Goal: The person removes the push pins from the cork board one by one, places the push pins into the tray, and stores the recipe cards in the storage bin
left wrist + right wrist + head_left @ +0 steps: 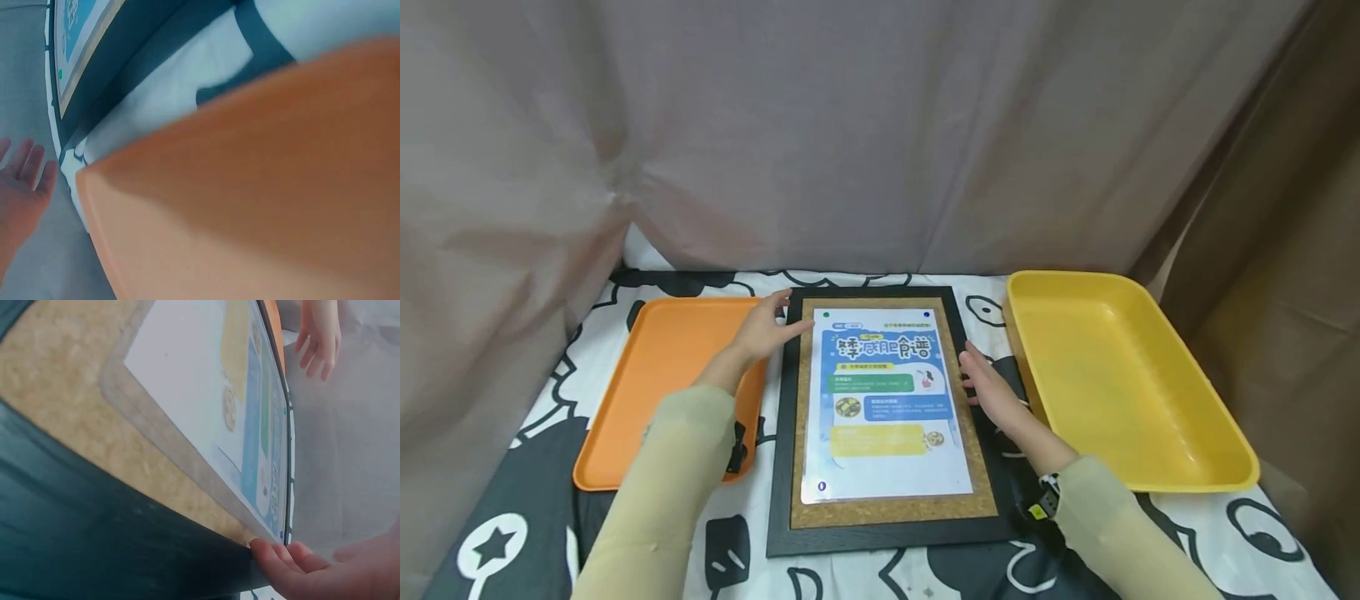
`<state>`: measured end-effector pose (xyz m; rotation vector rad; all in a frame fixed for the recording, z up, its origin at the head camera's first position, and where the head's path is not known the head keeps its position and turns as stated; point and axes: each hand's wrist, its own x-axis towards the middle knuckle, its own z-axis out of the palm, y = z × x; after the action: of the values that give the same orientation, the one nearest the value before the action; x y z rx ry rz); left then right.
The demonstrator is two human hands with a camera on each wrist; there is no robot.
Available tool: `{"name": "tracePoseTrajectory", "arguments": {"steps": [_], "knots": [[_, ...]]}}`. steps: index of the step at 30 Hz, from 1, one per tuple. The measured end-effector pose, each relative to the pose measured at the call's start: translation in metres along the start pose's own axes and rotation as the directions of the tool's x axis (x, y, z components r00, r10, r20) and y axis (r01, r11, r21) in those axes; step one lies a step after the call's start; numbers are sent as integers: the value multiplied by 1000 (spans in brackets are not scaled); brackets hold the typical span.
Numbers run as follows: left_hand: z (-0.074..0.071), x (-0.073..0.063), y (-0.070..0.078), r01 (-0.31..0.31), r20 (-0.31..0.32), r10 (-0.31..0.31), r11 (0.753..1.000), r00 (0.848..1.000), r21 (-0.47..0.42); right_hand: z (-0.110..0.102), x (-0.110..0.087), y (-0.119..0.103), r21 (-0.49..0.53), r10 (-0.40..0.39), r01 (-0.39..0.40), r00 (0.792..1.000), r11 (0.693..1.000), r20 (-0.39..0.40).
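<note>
A black-framed cork board (985, 507) lies flat on the cloth. On it is a printed sheet (887, 479) with blue, green and yellow blocks; the right wrist view shows a clear border around the paper. Small coloured pins show at its two top corners and bottom left. Over the frame's upper left corner is my left hand (763, 332), fingers loosely extended and thumb spread; it holds nothing. My right hand (992, 390) is at the frame's right side, its fairly straight fingertips at the black edge (144, 537). Whether they press on it I cannot tell.
Left of the board lies a shallow orange tray (658, 367), partly behind the left forearm. A deeper yellow tray (1120, 375) stands on the right. Beneath everything is a black-and-white patterned cloth (850, 579). Grey curtains (880, 150) hang behind the table.
</note>
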<state>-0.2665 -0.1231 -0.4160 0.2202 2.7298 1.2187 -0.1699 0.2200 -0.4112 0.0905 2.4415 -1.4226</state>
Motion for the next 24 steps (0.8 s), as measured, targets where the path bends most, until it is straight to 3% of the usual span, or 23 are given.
{"name": "tracePoseTrajectory", "arguments": {"steps": [4,8,16,20,24], "knots": [[7,7,0,4,0,-4,999,1000,-46,4,0,0,31,28,-28,1000,999,10],[11,10,4,-4,-1,4,999,1000,-54,6,1,-4,134,81,-79,997,988,-15],[18,15,9,-12,1,12,998,1000,-56,5,0,-8,366,176,-139,982,920,-68],[23,17,7,10,16,-9,998,1000,-61,6,2,-8,388,239,-185,966,903,-95],[28,20,4,21,26,-20,998,999,-51,6,8,-6,312,287,-248,954,917,-85]]}}
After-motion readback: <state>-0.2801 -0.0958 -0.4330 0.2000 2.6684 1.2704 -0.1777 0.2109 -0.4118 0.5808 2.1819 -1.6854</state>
